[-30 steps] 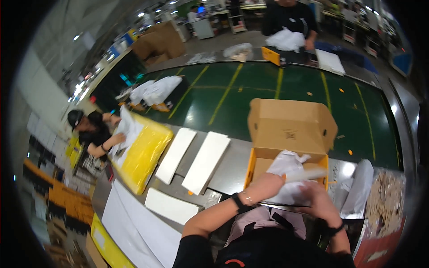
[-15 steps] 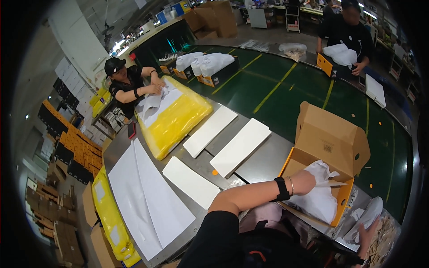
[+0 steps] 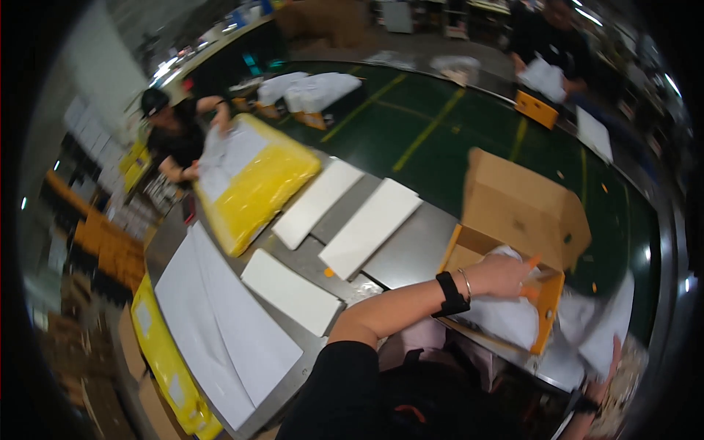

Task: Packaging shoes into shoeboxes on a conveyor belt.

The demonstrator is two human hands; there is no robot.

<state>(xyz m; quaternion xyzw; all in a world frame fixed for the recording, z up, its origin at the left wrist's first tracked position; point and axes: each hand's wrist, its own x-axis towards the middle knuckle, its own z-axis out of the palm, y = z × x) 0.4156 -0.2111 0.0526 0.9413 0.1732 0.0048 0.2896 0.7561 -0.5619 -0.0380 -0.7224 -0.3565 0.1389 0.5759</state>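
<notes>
An open orange box with a brown cardboard lid [image 3: 521,205] stands at the right front of the table. White tissue paper [image 3: 502,319] fills its front part. My left hand [image 3: 502,275] reaches over the paper into the box, fingers curled. Small orange patches show at its fingertips, too blurred to name. Farther right, my right hand [image 3: 607,370] grips the lower edge of a crumpled sheet of white tissue paper [image 3: 605,315], raised beside the box. The thumb shows along its edge; the other fingers are mostly hidden.
White flat stacks [image 3: 370,227] and large white sheets [image 3: 220,323] lie left of the box. A co-worker [image 3: 172,132] handles a yellow-wrapped bundle [image 3: 275,198]. Across the green table [image 3: 440,132], another person [image 3: 550,44] stands at an orange box [image 3: 537,110].
My left hand has gone further right into the box. The tissue paper by my right hand has risen and spread upward. The whole view has shifted slightly.
</notes>
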